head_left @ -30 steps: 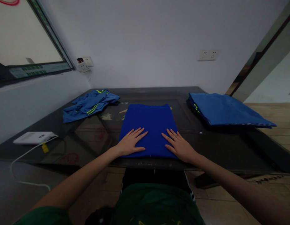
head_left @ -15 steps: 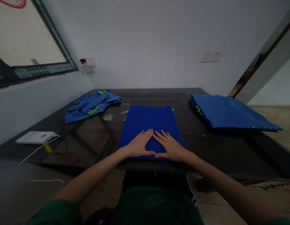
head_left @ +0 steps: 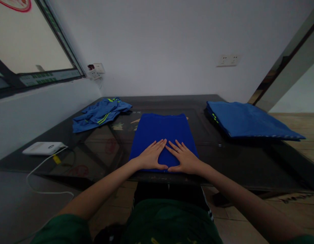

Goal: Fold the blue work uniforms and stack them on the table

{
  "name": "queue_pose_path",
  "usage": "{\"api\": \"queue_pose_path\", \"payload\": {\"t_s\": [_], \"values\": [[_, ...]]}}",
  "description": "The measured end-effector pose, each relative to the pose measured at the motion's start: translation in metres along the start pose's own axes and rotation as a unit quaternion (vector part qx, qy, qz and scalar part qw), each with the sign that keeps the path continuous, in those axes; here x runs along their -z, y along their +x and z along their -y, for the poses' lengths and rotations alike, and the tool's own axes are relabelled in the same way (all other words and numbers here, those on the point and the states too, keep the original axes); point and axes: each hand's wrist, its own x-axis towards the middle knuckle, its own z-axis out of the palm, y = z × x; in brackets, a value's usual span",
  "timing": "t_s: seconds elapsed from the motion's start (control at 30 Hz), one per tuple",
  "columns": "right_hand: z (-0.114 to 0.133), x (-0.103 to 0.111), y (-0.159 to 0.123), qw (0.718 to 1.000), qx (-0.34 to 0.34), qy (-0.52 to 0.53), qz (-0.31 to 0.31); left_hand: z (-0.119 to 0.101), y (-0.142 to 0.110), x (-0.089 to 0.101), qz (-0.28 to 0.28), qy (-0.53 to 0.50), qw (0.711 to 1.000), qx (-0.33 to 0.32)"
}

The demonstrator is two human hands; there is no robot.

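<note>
A folded piece of deep blue cloth point(head_left: 163, 127) lies flat in front of me, close to the table's near edge. My left hand point(head_left: 153, 156) rests palm down on its near part, fingers stretched forward. Beside it, my right hand point(head_left: 184, 158) lies flat on the same cloth with the fingers spread. The two thumbs and index fingers nearly meet, framing a small patch of blue. Neither hand grips anything. What kind of garment the folded cloth is, I cannot tell.
On the dark table point(head_left: 220, 162), a crumpled blue garment with yellow stripes point(head_left: 103, 113) lies back left. A stack of folded blue cloth point(head_left: 248, 118) sits at the right, overhanging the edge. A white power bank point(head_left: 44, 148) with a cable lies left. A wall point(head_left: 157, 47) stands behind.
The view has shifted very slightly. Both hands stay flat in the same place on the blue cloth, and nothing else has moved.
</note>
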Motion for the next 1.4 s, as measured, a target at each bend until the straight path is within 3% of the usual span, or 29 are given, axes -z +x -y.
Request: {"api": "queue_pose_path", "payload": {"t_s": [0.43,0.67,0.87,0.97,1.07,1.1,1.17,1.23,1.27,1.4], "values": [[0.002,0.0,-0.005,1.0,0.004,-0.025,-0.01,0.0,-0.007,-0.002,-0.072,-0.01,0.996,-0.046],[0.003,0.003,-0.011,0.999,0.007,-0.003,-0.047,-0.002,-0.022,0.005,-0.257,-0.086,0.962,-0.033],[0.007,0.005,-0.012,0.998,0.006,0.027,-0.06,-0.005,-0.024,0.007,-0.275,-0.142,0.951,0.003],[-0.001,0.004,-0.013,0.99,-0.013,0.094,-0.1,0.011,-0.021,0.012,-0.346,-0.207,0.912,0.075],[-0.023,0.008,-0.02,0.963,-0.062,0.191,-0.182,0.046,-0.018,0.024,-0.404,-0.291,0.849,0.175],[-0.032,0.011,-0.023,0.949,-0.086,0.22,-0.208,0.059,-0.018,0.029,-0.407,-0.352,0.814,0.217],[-0.048,0.019,-0.033,0.92,-0.139,0.285,-0.231,0.086,-0.017,0.037,-0.383,-0.502,0.717,0.295],[-0.059,0.027,-0.042,0.883,-0.192,0.371,-0.215,0.109,-0.014,0.045,-0.34,-0.613,0.632,0.331],[-0.062,0.03,-0.047,0.859,-0.215,0.42,-0.198,0.119,-0.012,0.049,-0.321,-0.641,0.61,0.337],[-0.062,0.034,-0.056,0.773,-0.267,0.556,-0.145,0.144,0.005,0.066,-0.259,-0.674,0.59,0.36]]}}
